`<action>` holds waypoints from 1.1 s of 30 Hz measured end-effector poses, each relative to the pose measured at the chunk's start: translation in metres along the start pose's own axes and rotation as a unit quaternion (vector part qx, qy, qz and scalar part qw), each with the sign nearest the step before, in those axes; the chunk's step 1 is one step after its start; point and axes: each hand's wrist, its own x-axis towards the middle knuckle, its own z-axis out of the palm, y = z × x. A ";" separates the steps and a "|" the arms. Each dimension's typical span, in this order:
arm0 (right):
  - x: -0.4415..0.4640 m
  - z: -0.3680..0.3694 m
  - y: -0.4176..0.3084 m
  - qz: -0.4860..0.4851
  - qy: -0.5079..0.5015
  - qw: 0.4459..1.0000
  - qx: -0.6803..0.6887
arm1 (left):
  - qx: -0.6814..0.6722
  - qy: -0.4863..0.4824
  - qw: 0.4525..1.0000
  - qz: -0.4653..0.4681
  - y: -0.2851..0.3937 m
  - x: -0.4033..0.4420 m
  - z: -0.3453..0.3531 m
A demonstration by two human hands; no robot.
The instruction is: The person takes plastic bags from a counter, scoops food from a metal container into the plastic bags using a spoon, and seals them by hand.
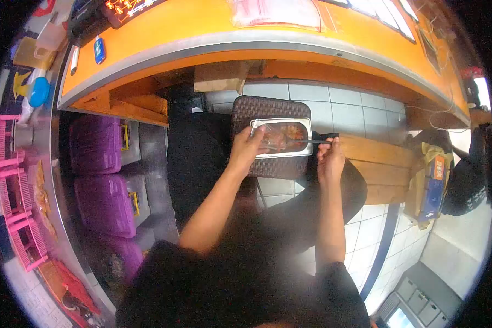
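Observation:
A rectangular metal food pan (309, 121) with reddish food in it rests on a brown woven stool (268, 107) between my knees. My left hand (248, 146) is at the pan's left end, its fingers closed on what looks like a clear plastic bag (271, 138) over the food. Some of those fingers are hard to make out. My right hand (332, 156) is to the right of the pan, fingers wrapped round the dark handle of a thin utensil (311, 141). The utensil reaches over the pan's right rim, and its tip cannot be made out in the food.
An orange counter (191, 60) curves across the front, bearing a blue bottle (99, 50) and a plastic packet (276, 15). Purple bins (101, 205) stand at left, near pink racks (13, 186). A wooden bench (388, 167) and a box (433, 186) are at right.

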 end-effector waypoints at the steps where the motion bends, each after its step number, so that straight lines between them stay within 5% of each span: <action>1: 0.000 0.000 0.001 -0.007 0.002 1.000 -0.013 | -0.047 -0.025 0.998 -0.022 -0.001 -0.001 0.000; 21: -0.057 0.032 -0.026 -0.107 -0.018 0.983 -0.151 | -0.164 -0.084 0.982 -0.045 -0.005 -0.018 0.013; 28: -0.090 0.033 -0.044 -0.254 -0.140 0.914 -0.283 | -0.325 -0.076 0.927 -0.170 0.000 -0.021 0.006; 33: -0.100 0.033 -0.056 -0.310 -0.192 0.862 -0.352 | -0.325 -0.093 0.931 -0.140 -0.015 -0.015 0.008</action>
